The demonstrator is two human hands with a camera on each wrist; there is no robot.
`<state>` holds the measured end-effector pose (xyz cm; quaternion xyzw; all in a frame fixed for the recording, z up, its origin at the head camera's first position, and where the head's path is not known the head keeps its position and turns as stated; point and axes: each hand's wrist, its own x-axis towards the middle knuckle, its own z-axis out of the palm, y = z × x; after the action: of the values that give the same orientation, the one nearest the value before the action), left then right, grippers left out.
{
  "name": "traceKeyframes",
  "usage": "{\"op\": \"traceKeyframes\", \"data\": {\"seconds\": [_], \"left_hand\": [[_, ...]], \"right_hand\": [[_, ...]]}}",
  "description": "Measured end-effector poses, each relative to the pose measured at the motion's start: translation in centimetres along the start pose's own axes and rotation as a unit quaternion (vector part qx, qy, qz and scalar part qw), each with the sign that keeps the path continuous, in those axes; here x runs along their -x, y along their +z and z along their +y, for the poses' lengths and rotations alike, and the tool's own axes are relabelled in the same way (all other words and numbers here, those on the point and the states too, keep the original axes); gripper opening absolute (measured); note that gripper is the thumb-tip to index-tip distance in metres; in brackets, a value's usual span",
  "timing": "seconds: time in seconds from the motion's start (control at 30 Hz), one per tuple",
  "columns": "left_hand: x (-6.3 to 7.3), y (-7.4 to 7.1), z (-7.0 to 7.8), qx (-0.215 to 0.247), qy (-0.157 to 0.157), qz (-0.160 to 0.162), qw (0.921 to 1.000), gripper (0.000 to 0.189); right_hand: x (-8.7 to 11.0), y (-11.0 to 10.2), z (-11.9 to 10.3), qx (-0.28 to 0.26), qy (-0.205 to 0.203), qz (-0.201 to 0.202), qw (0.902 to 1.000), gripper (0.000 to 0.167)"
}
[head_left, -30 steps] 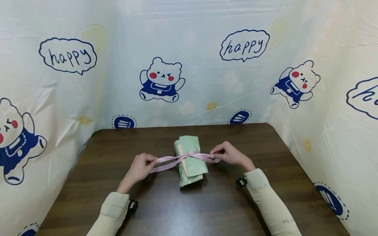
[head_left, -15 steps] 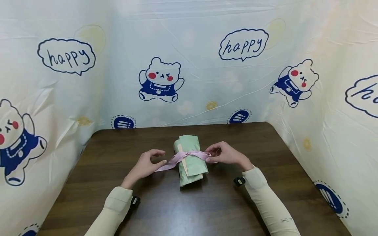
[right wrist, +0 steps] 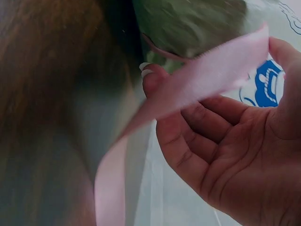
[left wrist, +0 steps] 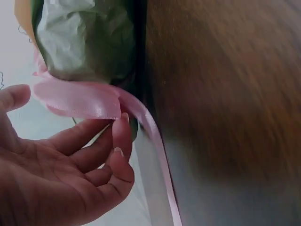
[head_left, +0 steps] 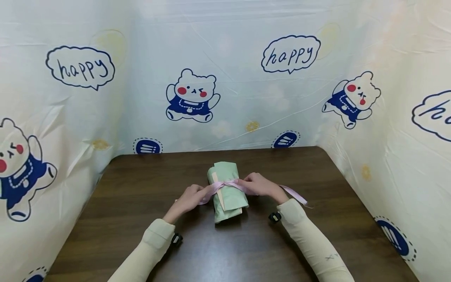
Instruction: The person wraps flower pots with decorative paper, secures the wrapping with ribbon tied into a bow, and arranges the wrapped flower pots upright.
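Observation:
A parcel in pale green paper (head_left: 230, 199) with a cream strip lies on the table. Around its middle runs a pink ribbon (head_left: 226, 183), knotted on top. My left hand (head_left: 190, 199) is at the parcel's left side; its loosely bent fingers touch a ribbon loop (left wrist: 77, 100), the thumb apart from them. A loose tail hangs past those fingers. On the right side, my right hand (head_left: 260, 185) has its fingers under a ribbon band (right wrist: 207, 77), with the thumb near the band's upper edge. One ribbon tail (head_left: 294, 194) sticks out beyond the right wrist.
The dark wooden table (head_left: 225, 250) carries the parcel near its far part. A pale printed curtain (head_left: 239, 98) stands along the back and both sides. Each sleeve has a small black device (head_left: 275, 217) at the wrist.
Both hands pinched ribbon out to the sides a second ago, then loosened their fingers. They have moved inward to the parcel, and a ribbon tail now shows beyond the right wrist.

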<state>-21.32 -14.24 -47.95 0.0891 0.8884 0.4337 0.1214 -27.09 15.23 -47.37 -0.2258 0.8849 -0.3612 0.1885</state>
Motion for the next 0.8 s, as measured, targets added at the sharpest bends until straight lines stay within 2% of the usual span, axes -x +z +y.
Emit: {"op": "traceKeyframes", "data": {"seconds": [0.17,0.23,0.5,0.8], "left_hand": [[-0.3,0.8,0.2,0.020,0.003,-0.029,0.9994,0.069],[-0.5,1.0,0.3,0.031,-0.006,-0.036,0.9988,0.069],[-1.4,2.2,0.7,0.064,-0.055,-0.048,0.9953,0.067],[-1.7,2.5,0.2,0.136,-0.069,-0.058,0.9866,0.060]], "right_hand": [[-0.5,1.0,-0.2,-0.035,0.026,-0.025,0.9987,0.066],[-0.6,1.3,-0.4,-0.039,0.028,-0.030,0.9984,0.068],[-0.8,1.8,-0.9,-0.049,0.059,-0.006,0.9971,0.065],[-0.8,2.2,-1.0,-0.046,0.059,-0.015,0.9971,0.064]]}}
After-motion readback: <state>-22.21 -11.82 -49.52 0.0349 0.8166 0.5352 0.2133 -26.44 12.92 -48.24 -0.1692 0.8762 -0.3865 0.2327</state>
